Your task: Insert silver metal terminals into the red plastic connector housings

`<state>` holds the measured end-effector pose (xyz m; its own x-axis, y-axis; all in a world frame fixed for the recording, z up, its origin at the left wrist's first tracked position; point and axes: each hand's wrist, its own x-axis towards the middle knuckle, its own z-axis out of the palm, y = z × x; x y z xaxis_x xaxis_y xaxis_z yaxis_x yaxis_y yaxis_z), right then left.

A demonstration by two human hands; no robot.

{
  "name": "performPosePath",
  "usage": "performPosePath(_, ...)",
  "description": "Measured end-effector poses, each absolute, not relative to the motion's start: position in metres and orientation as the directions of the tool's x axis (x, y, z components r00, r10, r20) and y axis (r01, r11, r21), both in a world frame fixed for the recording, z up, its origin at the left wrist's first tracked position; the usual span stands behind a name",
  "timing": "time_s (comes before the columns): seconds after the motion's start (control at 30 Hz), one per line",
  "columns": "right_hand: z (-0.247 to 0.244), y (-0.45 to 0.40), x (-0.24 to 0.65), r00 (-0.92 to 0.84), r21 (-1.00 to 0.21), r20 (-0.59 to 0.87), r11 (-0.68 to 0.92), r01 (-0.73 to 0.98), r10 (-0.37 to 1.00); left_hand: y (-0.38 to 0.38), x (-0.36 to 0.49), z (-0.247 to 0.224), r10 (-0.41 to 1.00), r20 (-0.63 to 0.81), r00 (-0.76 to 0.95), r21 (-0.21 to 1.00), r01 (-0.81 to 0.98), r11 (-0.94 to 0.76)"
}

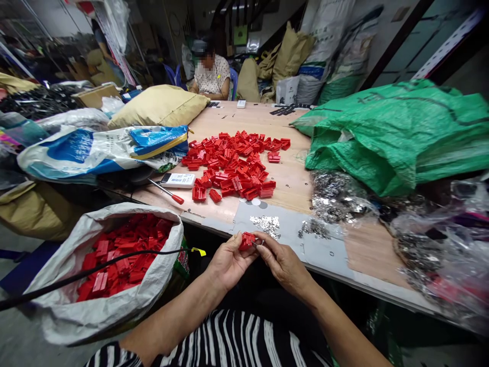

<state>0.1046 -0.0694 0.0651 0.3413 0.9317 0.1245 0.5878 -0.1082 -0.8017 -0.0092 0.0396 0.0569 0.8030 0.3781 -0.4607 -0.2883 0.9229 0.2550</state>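
Observation:
Between the fingers of my left hand (231,261) is a small red plastic part (247,241), held just off the table's front edge. My right hand (280,260) pinches a small metal piece (259,243) against the right side of that part; its exact shape is too small to tell. On the grey sheet just beyond my hands lie a pile of shiny flat metal pieces (266,225) and a darker pile of small metal pieces (315,229). Farther back spreads a large heap of matching red plastic parts (237,165).
An open white sack (49,285) of red parts stands at my left, a black cable (114,261) crossing it. A red-handled screwdriver (168,191) lies near the table's left edge. A green sack (397,132) and bagged metal pieces (338,196) fill the right. Across the table sits a person (214,76).

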Motion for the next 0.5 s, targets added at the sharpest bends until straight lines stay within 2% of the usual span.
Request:
performPosePath(0.2,0.057,-0.068,0.098,0.404,-0.819,0.151,-0.114,0.562,0.902,0.038,-0.009,0.060,0.415,-0.457,0.787,0.282,-0.315,0.906)
performPosePath(0.5,0.044,-0.070,0.095,0.414,-0.936,0.071,-0.082,0.341,0.908,0.039,-0.011,0.054,0.372,-0.500,0.783,0.263,-0.272,0.926)
